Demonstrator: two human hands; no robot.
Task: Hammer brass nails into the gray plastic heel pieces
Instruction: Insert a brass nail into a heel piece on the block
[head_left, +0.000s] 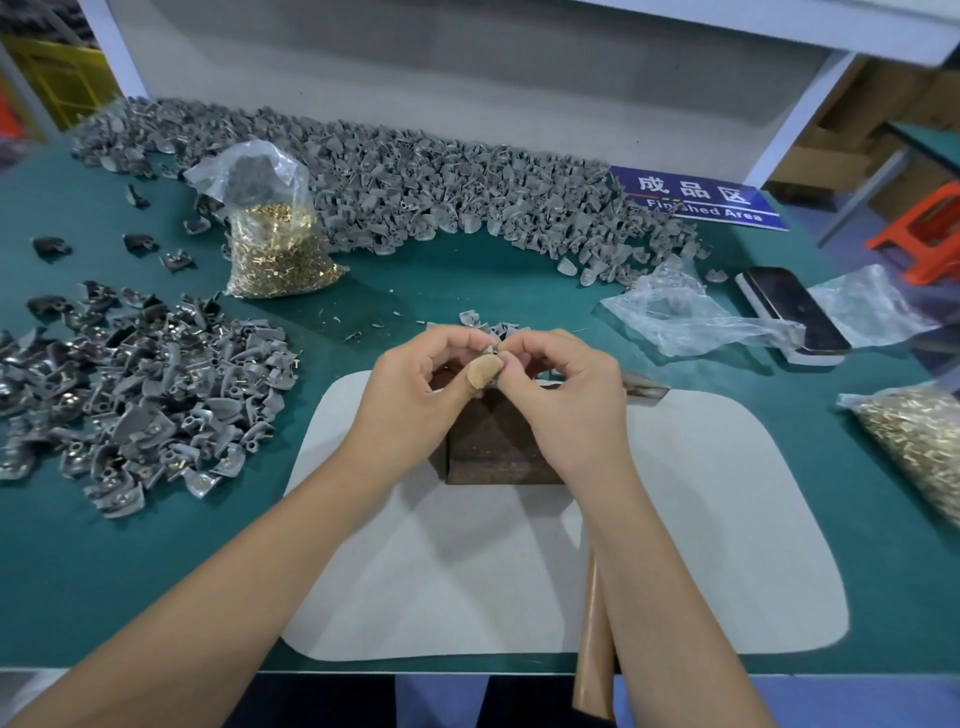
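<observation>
Head view, hands (498, 379) pinching gray heel piece (491, 349), above block (498, 441)

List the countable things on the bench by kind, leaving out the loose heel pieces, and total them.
Bags holding brass nails: 2 (upright bag, bag at right edge)
Phone: 1
Blue sign: 1
Wooden block: 1
White mat: 1
Total: 6

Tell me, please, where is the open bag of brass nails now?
In the head view, the bag of brass nails stands on the green table, left of centre, between the long heap of gray heel pieces behind and the nailed pile in front.
</observation>
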